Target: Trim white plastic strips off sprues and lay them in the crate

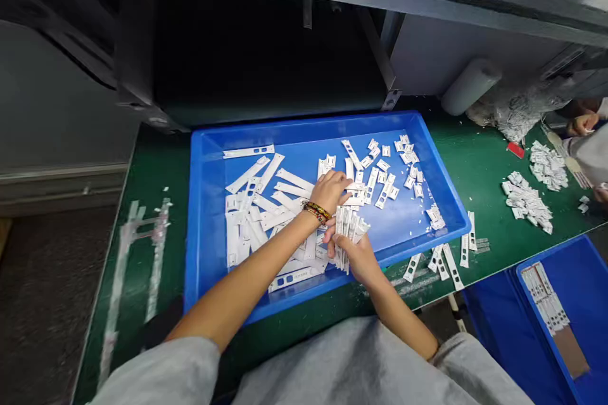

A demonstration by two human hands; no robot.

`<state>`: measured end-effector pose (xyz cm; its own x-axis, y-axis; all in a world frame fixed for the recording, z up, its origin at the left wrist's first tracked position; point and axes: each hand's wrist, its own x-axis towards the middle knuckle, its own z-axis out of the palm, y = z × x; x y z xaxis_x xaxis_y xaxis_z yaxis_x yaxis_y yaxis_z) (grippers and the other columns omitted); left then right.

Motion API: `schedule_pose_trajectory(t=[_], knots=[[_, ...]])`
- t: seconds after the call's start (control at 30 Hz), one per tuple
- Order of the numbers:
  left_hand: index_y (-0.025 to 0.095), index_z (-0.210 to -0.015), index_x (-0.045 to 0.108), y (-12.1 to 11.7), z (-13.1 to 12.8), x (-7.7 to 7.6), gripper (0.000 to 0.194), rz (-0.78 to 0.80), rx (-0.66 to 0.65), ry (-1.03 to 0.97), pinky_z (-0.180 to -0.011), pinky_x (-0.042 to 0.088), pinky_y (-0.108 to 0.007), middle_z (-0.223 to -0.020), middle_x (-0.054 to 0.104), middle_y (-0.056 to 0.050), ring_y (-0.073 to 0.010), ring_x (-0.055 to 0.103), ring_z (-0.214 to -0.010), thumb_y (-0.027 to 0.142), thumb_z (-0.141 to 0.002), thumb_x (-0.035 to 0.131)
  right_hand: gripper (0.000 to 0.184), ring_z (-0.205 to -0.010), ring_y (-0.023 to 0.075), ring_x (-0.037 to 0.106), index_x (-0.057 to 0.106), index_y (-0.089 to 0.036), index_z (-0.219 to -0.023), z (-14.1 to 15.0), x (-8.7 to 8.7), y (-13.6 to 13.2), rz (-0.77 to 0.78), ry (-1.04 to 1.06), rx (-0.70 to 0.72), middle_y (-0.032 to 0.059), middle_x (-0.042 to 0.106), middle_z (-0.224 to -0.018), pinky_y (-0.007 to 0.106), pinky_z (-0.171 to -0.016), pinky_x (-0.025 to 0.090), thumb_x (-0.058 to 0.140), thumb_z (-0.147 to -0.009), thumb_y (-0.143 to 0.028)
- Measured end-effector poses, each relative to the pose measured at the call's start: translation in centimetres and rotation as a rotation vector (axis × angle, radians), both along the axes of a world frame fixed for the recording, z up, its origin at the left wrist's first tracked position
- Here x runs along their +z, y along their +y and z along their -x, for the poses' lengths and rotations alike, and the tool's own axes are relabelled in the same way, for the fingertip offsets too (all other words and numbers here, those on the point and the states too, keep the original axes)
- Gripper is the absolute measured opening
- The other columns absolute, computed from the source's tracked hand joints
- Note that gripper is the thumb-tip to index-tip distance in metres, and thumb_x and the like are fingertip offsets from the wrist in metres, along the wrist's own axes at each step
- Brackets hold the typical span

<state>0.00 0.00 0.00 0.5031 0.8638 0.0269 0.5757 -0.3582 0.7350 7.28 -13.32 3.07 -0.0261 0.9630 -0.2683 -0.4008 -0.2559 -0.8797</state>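
Note:
My right hand (360,257) is closed round a bundle of white plastic strips (348,228), held roughly upright over the near side of a blue tray (304,126). Just beyond it my left hand (330,193), with beaded bracelets on the wrist, has its fingers bent on short white strips (355,200) that stick out to the right. The fingertips are partly hidden. Long white strips (247,153), some with rectangular windows, lie in a loose heap in the tray's left half. Small white pieces (386,150) are scattered in its right half.
The tray stands on a green table (161,234). To the right are loose strips (453,266), piles of small pieces (527,202) and a co-worker's hand (584,123). A lower blue bin (582,278) holds lined-up strips. A dark conveyor (270,63) runs behind under a metal frame.

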Motion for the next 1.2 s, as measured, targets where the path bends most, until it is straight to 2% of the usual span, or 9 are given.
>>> schedule_pose_trajectory(t=[0.2, 0.37, 0.43, 0.5, 0.67, 0.77, 0.9, 1.03, 1.2], knots=[[0.018, -0.092, 0.073, -0.9, 1.1, 0.9, 0.023, 0.046, 0.100, -0.109, -0.085, 0.052, -0.038, -0.092, 0.074, -0.009, -0.0237, 0.067, -0.089, 0.029, -0.090, 0.053, 0.030, -0.042, 0.0070, 0.035, 0.052, -0.020, -0.077, 0.0, -0.2, -0.6, 0.022, 0.041, -0.159, -0.0092, 0.041, -0.052, 0.022, -0.044, 0.028, 0.069, -0.076, -0.045], [0.012, -0.098, 0.070, -3.9, 5.0, 3.3, 0.052, 0.555, 0.261, -0.557, -0.074, 0.058, -0.037, -0.081, 0.075, -0.009, -0.0235, 0.071, -0.077, 0.056, -0.070, 0.074, 0.029, -0.063, 0.0107, 0.054, 0.051, -0.021, -0.073, 0.0, -0.2, -0.7, -0.056, -0.060, -0.398, -0.0050, 0.053, -0.067, 0.024, -0.064, 0.046, 0.075, -0.073, -0.036], [0.010, -0.111, 0.066, -5.4, 5.9, 4.3, 0.065, 0.695, 0.290, -0.672, -0.072, 0.058, -0.037, -0.080, 0.075, -0.009, -0.0220, 0.070, -0.071, 0.054, -0.065, 0.079, 0.028, -0.077, 0.0149, 0.061, 0.057, -0.020, -0.080, 0.0, 0.1, -0.4, -0.039, -0.076, -0.359, -0.0014, 0.062, -0.078, 0.029, -0.076, 0.050, 0.077, -0.070, -0.037], [0.010, -0.128, 0.058, -6.7, 6.2, 5.0, 0.076, 0.723, 0.309, -0.715, -0.065, 0.057, -0.035, -0.082, 0.075, -0.009, -0.0194, 0.068, -0.065, 0.052, -0.067, 0.078, 0.035, -0.074, 0.0169, 0.063, 0.061, -0.020, -0.091, 0.1, 0.4, -0.2, 0.016, -0.041, -0.180, 0.0004, 0.065, -0.080, 0.031, -0.073, 0.053, 0.078, -0.068, -0.040], [0.013, -0.130, 0.058, -8.0, 6.0, 5.2, 0.063, 0.523, 0.276, -0.694, -0.078, 0.055, -0.034, -0.098, 0.072, -0.011, -0.0209, 0.067, -0.085, 0.041, -0.076, 0.072, 0.027, -0.045, 0.0116, 0.050, 0.059, -0.020, -0.084, 0.2, 0.5, -0.3, 0.079, -0.110, 0.058, -0.0039, 0.059, -0.059, 0.024, -0.042, 0.041, 0.073, -0.070, -0.039], [0.016, -0.122, 0.065, -7.7, 6.1, 5.0, 0.045, 0.299, 0.268, -0.607, -0.080, 0.054, -0.031, -0.103, 0.069, -0.010, -0.0183, 0.065, -0.087, 0.031, -0.079, 0.065, 0.018, -0.042, 0.0097, 0.044, 0.052, -0.021, -0.069, 0.2, 0.5, -0.4, 0.056, -0.316, 0.079, -0.0062, 0.052, -0.050, 0.023, -0.042, 0.037, 0.067, -0.070, -0.031], [0.018, -0.108, 0.073, -7.5, 6.4, 5.0, 0.036, -0.019, 0.258, -0.376, -0.076, 0.052, -0.028, -0.085, 0.069, -0.003, -0.0147, 0.061, -0.072, 0.016, -0.076, 0.056, 0.015, -0.044, 0.0098, 0.044, 0.051, -0.022, -0.073, 0.4, 0.8, -0.4, 0.044, -0.417, 0.066, -0.0079, 0.051, -0.050, 0.022, -0.042, 0.037, 0.062, -0.066, -0.027], [0.021, -0.092, 0.077, -7.2, 6.9, 4.8, 0.038, -0.221, 0.246, -0.235, -0.080, 0.049, -0.034, -0.075, 0.070, -0.002, -0.0171, 0.062, -0.075, 0.010, -0.079, 0.044, 0.011, -0.038, 0.0088, 0.042, 0.048, -0.022, -0.071, 0.4, 1.3, -0.5, 0.111, -0.290, 0.184, -0.0081, 0.050, -0.046, 0.022, -0.039, 0.036, 0.057, -0.068, -0.028], [0.024, -0.099, 0.076, -6.8, 8.1, 4.9, 0.027, -0.278, 0.116, -0.063, -0.103, 0.036, -0.053, -0.088, 0.074, -0.004, -0.0254, 0.060, -0.093, 0.025, -0.078, 0.059, 0.015, -0.037, 0.0104, 0.045, 0.050, -0.020, -0.062, -0.1, 1.7, -0.4, 0.146, -0.113, 0.260, -0.0045, 0.052, -0.046, 0.023, -0.038, 0.038, 0.058, -0.069, -0.031]])
